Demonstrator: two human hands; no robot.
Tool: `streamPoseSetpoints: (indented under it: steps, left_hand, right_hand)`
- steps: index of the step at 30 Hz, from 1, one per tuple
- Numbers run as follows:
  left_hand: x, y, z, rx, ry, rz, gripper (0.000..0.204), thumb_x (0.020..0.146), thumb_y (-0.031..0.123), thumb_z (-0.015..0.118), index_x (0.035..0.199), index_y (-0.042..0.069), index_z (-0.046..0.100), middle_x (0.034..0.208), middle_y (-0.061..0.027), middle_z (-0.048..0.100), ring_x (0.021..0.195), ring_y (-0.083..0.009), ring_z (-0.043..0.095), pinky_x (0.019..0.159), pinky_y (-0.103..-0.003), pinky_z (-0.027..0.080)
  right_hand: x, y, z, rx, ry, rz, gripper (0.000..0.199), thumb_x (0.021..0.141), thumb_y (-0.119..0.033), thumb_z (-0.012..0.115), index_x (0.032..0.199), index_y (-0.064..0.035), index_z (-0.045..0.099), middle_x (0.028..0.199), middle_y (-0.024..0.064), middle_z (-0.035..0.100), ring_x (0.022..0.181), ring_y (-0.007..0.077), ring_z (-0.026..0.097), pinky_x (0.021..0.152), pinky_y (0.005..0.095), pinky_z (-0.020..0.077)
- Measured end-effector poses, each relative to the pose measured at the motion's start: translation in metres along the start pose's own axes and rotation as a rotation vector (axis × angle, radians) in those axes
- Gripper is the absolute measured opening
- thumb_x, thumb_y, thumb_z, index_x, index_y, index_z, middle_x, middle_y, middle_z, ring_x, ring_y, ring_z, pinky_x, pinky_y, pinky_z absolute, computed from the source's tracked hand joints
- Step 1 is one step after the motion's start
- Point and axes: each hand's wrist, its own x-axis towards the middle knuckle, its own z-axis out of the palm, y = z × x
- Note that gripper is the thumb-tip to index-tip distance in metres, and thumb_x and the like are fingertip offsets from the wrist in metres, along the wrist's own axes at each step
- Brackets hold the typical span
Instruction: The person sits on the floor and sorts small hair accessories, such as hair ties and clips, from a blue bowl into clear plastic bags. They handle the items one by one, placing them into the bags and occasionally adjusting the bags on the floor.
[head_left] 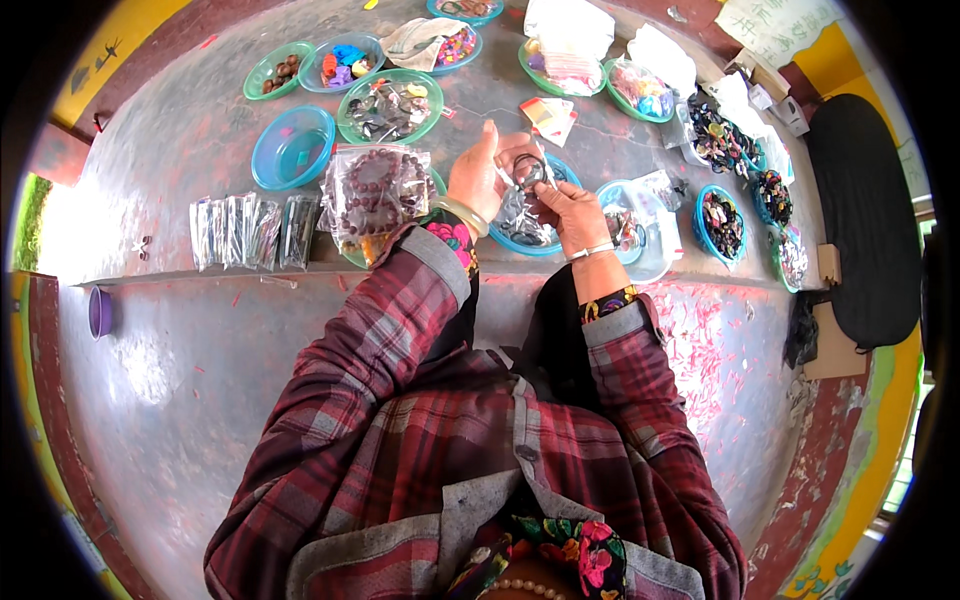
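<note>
My left hand [480,178] is closed around one side of a dark, thin loop [527,170], perhaps a cord or band; its exact kind is too small to tell. Pinched fingers of my right hand [575,210] meet the same loop from the other side. Both hands are just above a blue basket [515,246] with shiny dark pieces in clear plastic inside. Left of my left wrist, a clear bag of dark red bead strings [385,190] rests on a green bowl. Beside my right wrist is a clear plastic tub [655,245] with small items.
Slim plastic-wrapped packets [250,232] line the ledge's front edge at left, near a blue basin [293,148]. A green basket of grey pieces [390,108] sits farther back. Baskets of dark bands [720,222] stand at right. A purple pot [100,312] is on the lower floor.
</note>
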Motion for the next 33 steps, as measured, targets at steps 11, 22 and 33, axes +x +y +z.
streamPoseSetpoints:
  steps: [11, 22, 33]
  left_hand:
    - [-0.004, -0.015, 0.001, 0.175, -0.122, -0.274, 0.031, 0.087, 0.028, 0.050, 0.103, 0.002, 0.052, 0.098, -0.0115, 0.057, 0.091, -0.0205, 0.057, 0.079, -0.033, 0.047]
    - [-0.008, -0.009, 0.008, 0.400, -0.071, -0.220, 0.029, 0.086, 0.027, 0.052, 0.099, 0.001, 0.052, 0.089, -0.0098, 0.061, 0.078, -0.0172, 0.062, 0.066, -0.025, 0.049]
    - [-0.008, -0.005, 0.007, 0.546, 0.057, -0.219, 0.030, 0.088, 0.032, 0.048, 0.088, 0.003, 0.055, 0.081, -0.0101, 0.063, 0.071, -0.0145, 0.061, 0.063, -0.022, 0.046]
  right_hand:
    - [0.003, 0.001, -0.001, -0.088, 0.238, -0.163, 0.018, 0.080, -0.019, 0.060, 0.080, -0.0013, 0.063, 0.070, 0.0041, 0.061, 0.052, 0.0091, 0.051, 0.047, 0.0196, 0.0375]
    - [-0.001, -0.011, -0.009, -0.010, 0.203, -0.087, 0.012, 0.076, -0.012, 0.063, 0.080, -0.0013, 0.062, 0.071, 0.0044, 0.062, 0.059, 0.0098, 0.054, 0.051, 0.0204, 0.0403]
    - [0.001, -0.011, -0.098, 0.118, 0.558, -0.225, 0.011, 0.074, -0.010, 0.062, 0.080, -0.0007, 0.062, 0.071, 0.0055, 0.062, 0.055, 0.0088, 0.052, 0.046, 0.0204, 0.0378]
